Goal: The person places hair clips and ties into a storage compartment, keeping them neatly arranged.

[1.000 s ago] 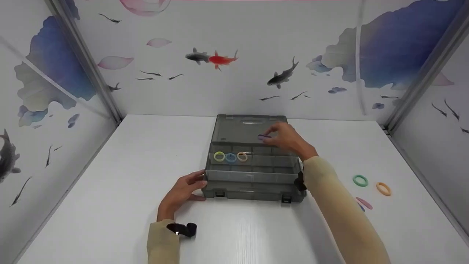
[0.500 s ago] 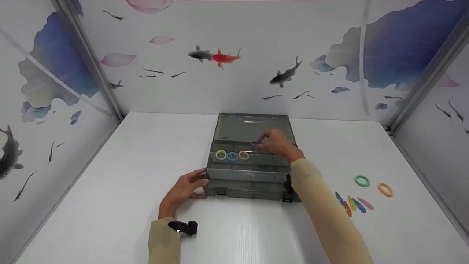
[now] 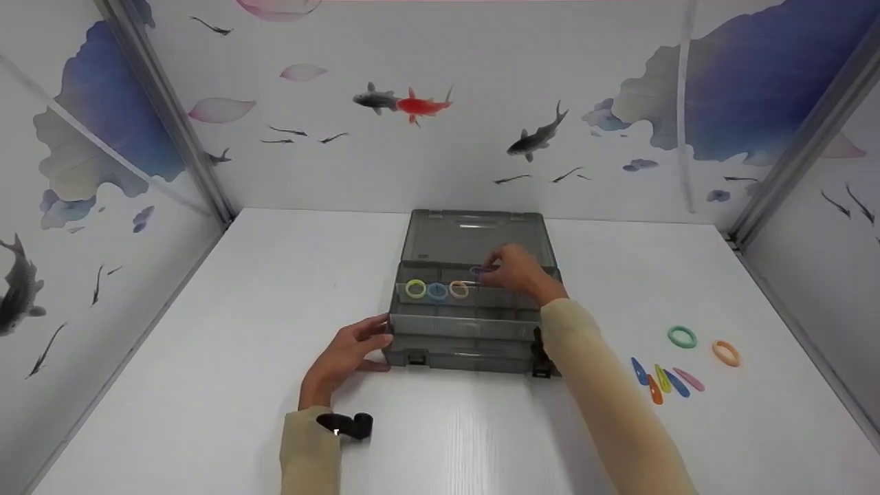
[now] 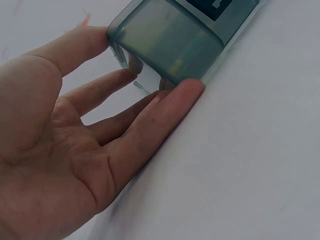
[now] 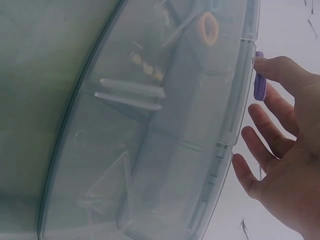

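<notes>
A grey translucent compartment box (image 3: 474, 359) stands on the table, its lid (image 3: 447, 237) folded back. My right hand (image 3: 520, 270) pinches a purple hair tie (image 5: 260, 86) between thumb and index finger over the rear compartments; its other fingers are spread near the box edge in the right wrist view. Left of it, a yellow hair tie (image 3: 407, 289), a blue one (image 3: 429, 292) and a peach one (image 3: 451, 289) sit in a row in the back compartments. My left hand (image 3: 346, 350) touches the box's left end with extended fingertips (image 4: 192, 90).
On the right of the table lie a green hair tie (image 3: 671, 335) and an orange one (image 3: 716, 351). Several snap hair clips, among them an orange clip (image 3: 655, 390) and a pink clip (image 3: 689, 380), lie nearer the right forearm. White patterned walls (image 3: 309, 172) enclose the table.
My right hand has moved left and slightly down with the purple hair tie, from over the lid to the rear compartments. The right sleeve uncovers the hair clips. The left hand stays at the box.
</notes>
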{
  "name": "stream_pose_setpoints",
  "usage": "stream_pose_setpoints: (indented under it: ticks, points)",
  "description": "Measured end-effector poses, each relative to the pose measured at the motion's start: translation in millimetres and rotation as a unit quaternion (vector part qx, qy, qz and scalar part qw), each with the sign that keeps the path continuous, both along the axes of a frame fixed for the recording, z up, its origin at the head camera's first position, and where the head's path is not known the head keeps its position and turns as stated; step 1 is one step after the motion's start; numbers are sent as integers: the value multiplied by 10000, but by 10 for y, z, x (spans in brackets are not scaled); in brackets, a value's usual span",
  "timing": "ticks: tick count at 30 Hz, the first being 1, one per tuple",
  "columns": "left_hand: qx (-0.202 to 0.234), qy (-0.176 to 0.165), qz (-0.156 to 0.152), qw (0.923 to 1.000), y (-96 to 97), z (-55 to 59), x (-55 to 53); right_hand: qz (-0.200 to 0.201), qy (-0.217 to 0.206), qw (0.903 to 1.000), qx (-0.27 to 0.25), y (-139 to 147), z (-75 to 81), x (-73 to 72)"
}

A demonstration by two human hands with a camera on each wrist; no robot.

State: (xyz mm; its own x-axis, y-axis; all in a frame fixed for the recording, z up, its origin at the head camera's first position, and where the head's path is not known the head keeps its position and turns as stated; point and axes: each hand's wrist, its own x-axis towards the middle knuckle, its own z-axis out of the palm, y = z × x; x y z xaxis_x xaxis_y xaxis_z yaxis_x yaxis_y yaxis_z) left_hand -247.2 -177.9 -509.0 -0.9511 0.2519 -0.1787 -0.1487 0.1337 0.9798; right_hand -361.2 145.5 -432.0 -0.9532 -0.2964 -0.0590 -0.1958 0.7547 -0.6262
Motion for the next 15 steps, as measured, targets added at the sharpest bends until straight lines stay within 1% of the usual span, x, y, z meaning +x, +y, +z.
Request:
stream_pose_setpoints:
  ticks: [4,6,8,11,15]
  points:
    - [13,-2,-70,10000,9,-7,15,9,-194,9998,-20,15,-13,21]
    - [-7,2,-82,10000,10,-4,27,80,-214,9997,-22,27,4,28]
    - [-17,14,-80,10000,10,3,34,143,-151,9998,-11,42,45,28]
    - [-18,30,-55,10000,7,11,30,249,79,9996,59,75,132,19]
    - [-38,59,-18,10000,4,14,10,267,247,9992,164,142,239,20]
